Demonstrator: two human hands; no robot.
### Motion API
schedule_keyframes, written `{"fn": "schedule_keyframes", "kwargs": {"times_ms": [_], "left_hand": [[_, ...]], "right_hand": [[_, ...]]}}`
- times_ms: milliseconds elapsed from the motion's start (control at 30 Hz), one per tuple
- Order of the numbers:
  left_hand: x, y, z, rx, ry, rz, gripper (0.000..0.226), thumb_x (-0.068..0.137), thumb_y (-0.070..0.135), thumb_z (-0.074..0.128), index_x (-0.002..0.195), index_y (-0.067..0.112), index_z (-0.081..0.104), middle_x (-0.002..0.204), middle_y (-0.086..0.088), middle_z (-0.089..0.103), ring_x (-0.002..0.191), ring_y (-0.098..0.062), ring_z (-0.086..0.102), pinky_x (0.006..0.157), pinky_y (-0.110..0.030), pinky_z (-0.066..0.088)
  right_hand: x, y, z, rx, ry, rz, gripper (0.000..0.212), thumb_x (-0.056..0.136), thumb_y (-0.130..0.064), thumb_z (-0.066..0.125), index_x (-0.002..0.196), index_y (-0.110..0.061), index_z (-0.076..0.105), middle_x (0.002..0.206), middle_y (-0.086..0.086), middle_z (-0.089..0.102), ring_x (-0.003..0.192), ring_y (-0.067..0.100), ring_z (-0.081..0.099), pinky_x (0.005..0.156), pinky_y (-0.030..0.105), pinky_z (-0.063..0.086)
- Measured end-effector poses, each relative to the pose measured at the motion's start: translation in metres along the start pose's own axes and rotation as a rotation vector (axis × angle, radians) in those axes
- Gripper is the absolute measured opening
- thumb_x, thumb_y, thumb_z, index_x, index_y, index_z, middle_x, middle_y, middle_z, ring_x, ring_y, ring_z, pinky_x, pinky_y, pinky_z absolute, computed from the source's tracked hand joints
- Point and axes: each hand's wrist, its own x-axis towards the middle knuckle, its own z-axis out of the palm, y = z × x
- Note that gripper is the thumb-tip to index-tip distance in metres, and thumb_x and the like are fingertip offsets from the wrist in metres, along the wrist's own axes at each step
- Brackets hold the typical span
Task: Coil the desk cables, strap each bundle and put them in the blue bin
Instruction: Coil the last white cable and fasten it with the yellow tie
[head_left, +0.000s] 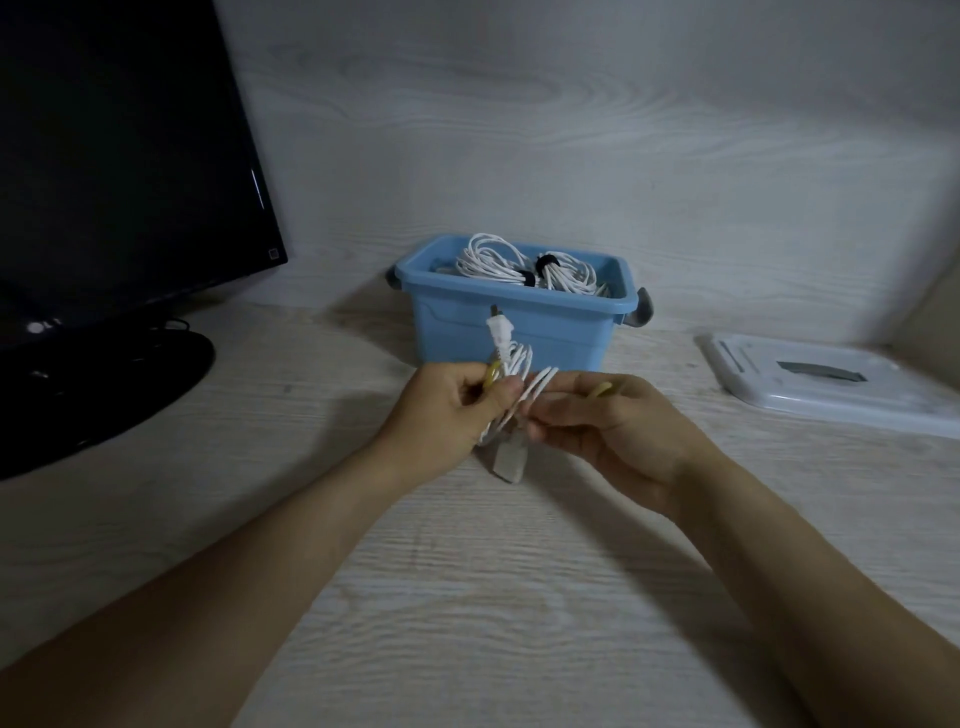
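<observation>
I held the white cable bundle (519, 387) just above the counter (467, 597), in front of the blue bin (511, 319). My left hand (447, 415) pinched one end of a yellow strap (491, 375), and my right hand (608, 428) pinched the other end. The bin already had two white coils (524, 265) with black straps, and its white lid (831, 382) lay to the right.

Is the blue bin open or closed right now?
Open. The bin has no lid on it, two strapped white cable bundles show inside, and a white lid lies on the desk.
</observation>
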Motion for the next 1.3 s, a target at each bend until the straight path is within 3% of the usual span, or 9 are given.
{"fn": "schedule_keyframes", "kwargs": {"times_ms": [200,367,533,800,933,1033,1167,1233,1300], "left_hand": [[0.001,0.004,0.004,0.028,0.004,-0.007,0.05,0.089,0.042,0.055,0.088,-0.007,0.066,0.082,-0.027,0.069,0.07,-0.023,0.059,0.072,-0.054,0.05],[0.001,0.006,0.002,0.023,-0.012,-0.058,0.055,0.085,0.056,0.052,0.097,0.005,0.069,0.091,-0.018,0.073,0.09,-0.038,0.068,0.083,-0.057,0.052],[-0.004,0.01,0.008,0.012,-0.06,-0.061,0.047,0.091,0.041,0.046,0.094,-0.003,0.063,0.088,-0.021,0.068,0.079,-0.017,0.058,0.084,-0.051,0.049],[-0.008,0.016,0.009,-0.354,-0.195,-0.237,0.036,0.104,0.024,0.043,0.109,-0.007,0.061,0.1,-0.017,0.068,0.096,-0.022,0.065,0.094,-0.036,0.051],[-0.01,0.025,0.007,-0.557,-0.254,-0.365,0.034,0.105,0.016,0.035,0.11,-0.003,0.063,0.098,-0.014,0.071,0.088,-0.02,0.069,0.081,-0.029,0.058],[-0.009,0.03,0.003,-0.586,-0.289,-0.427,0.034,0.103,0.013,0.038,0.116,-0.01,0.058,0.088,-0.018,0.068,0.069,-0.023,0.065,0.066,-0.03,0.058],[-0.005,0.029,0.001,-0.514,-0.222,-0.442,0.031,0.101,0.015,0.045,0.102,-0.011,0.062,0.078,-0.018,0.06,0.06,-0.02,0.056,0.058,-0.027,0.05],[-0.003,0.026,0.0,-0.411,-0.186,-0.391,0.03,0.101,0.018,0.045,0.094,-0.006,0.063,0.074,-0.015,0.06,0.062,-0.019,0.053,0.06,-0.026,0.046],[-0.003,0.023,-0.003,-0.233,-0.166,-0.303,0.033,0.104,0.021,0.043,0.083,0.002,0.06,0.059,-0.005,0.057,0.055,-0.015,0.05,0.058,-0.024,0.044]], "right_hand": [[-0.005,-0.002,0.003,-0.09,0.107,-0.116,0.008,0.088,0.01,0.062,0.086,0.012,0.069,0.087,0.026,0.072,0.079,0.03,0.072,0.077,0.03,0.062],[-0.002,-0.002,0.004,-0.19,0.19,-0.17,0.014,0.091,0.006,0.063,0.077,0.005,0.064,0.068,0.012,0.072,0.069,0.026,0.073,0.067,0.027,0.06],[-0.004,0.004,0.005,-0.44,0.196,-0.293,0.02,0.085,-0.015,0.075,0.081,0.003,0.068,0.064,0.012,0.072,0.057,0.025,0.069,0.057,0.032,0.058],[-0.008,-0.001,0.007,-0.248,0.261,-0.254,0.023,0.071,-0.016,0.085,0.068,0.001,0.07,0.05,0.011,0.061,0.041,0.018,0.055,0.038,0.021,0.041],[-0.01,-0.006,0.007,-0.284,0.26,-0.209,0.033,0.066,-0.024,0.087,0.059,-0.005,0.061,0.045,0.007,0.057,0.036,0.014,0.05,0.035,0.02,0.034],[-0.01,-0.006,0.006,-0.348,0.172,-0.172,0.039,0.068,-0.028,0.085,0.058,-0.008,0.053,0.045,0.004,0.054,0.035,0.011,0.042,0.036,0.02,0.03],[-0.007,-0.006,0.002,-0.446,0.037,-0.182,0.034,0.073,-0.017,0.088,0.074,-0.006,0.056,0.065,0.006,0.063,0.046,0.015,0.056,0.049,0.02,0.044],[-0.008,-0.009,-0.003,-0.698,-0.056,-0.228,0.037,0.067,-0.011,0.091,0.089,-0.009,0.062,0.077,-0.001,0.063,0.054,0.014,0.055,0.059,0.023,0.046],[-0.01,-0.01,-0.006,-0.933,-0.139,-0.326,0.045,0.067,-0.008,0.089,0.104,-0.016,0.065,0.082,-0.011,0.064,0.052,0.005,0.049,0.056,0.018,0.043]]}}
